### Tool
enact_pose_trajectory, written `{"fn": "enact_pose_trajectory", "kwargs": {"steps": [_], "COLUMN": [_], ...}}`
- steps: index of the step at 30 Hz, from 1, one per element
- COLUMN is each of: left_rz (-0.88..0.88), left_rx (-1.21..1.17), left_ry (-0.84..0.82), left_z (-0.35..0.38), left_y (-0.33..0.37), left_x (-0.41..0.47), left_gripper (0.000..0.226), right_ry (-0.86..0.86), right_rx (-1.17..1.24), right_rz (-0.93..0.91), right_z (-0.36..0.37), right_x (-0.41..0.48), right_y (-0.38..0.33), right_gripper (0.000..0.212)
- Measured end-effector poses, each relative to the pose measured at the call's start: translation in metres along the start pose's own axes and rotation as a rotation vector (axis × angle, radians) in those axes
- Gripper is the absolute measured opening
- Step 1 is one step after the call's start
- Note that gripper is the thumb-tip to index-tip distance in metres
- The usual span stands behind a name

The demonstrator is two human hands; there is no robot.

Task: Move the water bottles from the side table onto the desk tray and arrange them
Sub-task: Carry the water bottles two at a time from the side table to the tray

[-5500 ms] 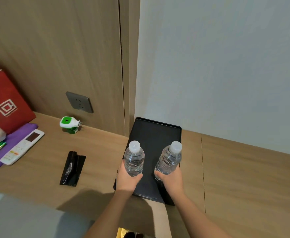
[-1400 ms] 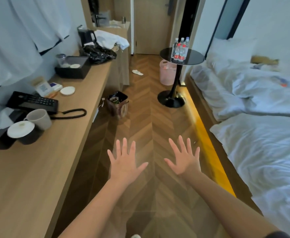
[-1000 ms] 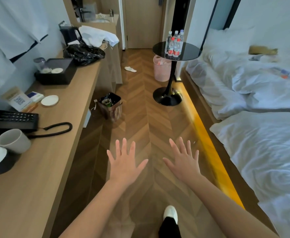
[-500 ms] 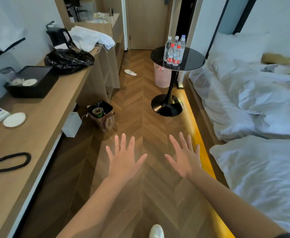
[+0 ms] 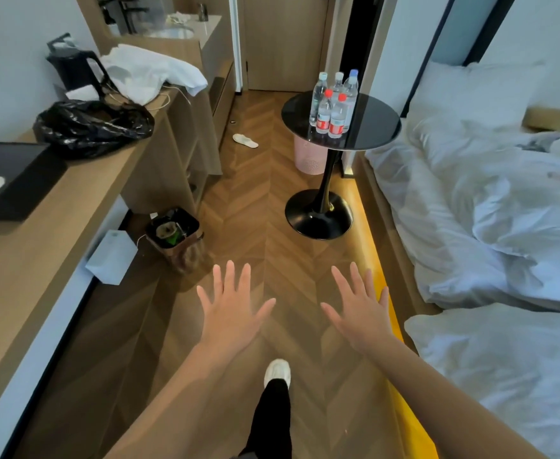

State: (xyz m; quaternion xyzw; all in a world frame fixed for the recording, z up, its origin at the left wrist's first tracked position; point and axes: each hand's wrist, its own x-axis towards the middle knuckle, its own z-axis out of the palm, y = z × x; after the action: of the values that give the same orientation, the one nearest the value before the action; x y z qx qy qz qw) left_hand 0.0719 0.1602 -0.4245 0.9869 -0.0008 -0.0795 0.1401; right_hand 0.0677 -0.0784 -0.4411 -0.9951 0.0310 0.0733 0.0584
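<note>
Herringbone wood floor, long wooden desk left, white beds right, amber floor-level light, wooden door.
</note>
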Motion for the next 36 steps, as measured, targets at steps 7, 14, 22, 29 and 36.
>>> {"fn": "enact_pose_trajectory", "kwargs": {"steps": [7,14,22,29,36], "left_rz": [0.021,0.062,0.049,-0.002,-0.070], "left_rx": [0.045,0.067,0.081,0.045,-0.011], "left_ry": [-0.026,-0.059,-0.087,-0.076,-0.039], "left_z": [-0.013,-0.031,-0.031,-0.018,-0.025], "left_y": [0.024,0.039,0.055,0.093,0.144], "left_x": [0.135,0.249,0.343,0.444,0.547], "left_gripper": [0.083,0.084,0.084,0.083,0.080], "right_ry": [-0.006,-0.002,-0.006,-0.003,-0.006], "right_rx": [-0.044,-0.008,0.033,0.016,0.023], "right_rz": [0.043,0.061,0.061,0.021,-0.036], "right_z": [-0.020,-0.038,-0.042,-0.049,-0.092], "right_x": [0.126,0.236,0.337,0.452,0.577], "right_y": [0.010,0.011,0.035,0.079,0.123], "right_gripper": [0.075,0.074,0.073,0.072,0.071]}}
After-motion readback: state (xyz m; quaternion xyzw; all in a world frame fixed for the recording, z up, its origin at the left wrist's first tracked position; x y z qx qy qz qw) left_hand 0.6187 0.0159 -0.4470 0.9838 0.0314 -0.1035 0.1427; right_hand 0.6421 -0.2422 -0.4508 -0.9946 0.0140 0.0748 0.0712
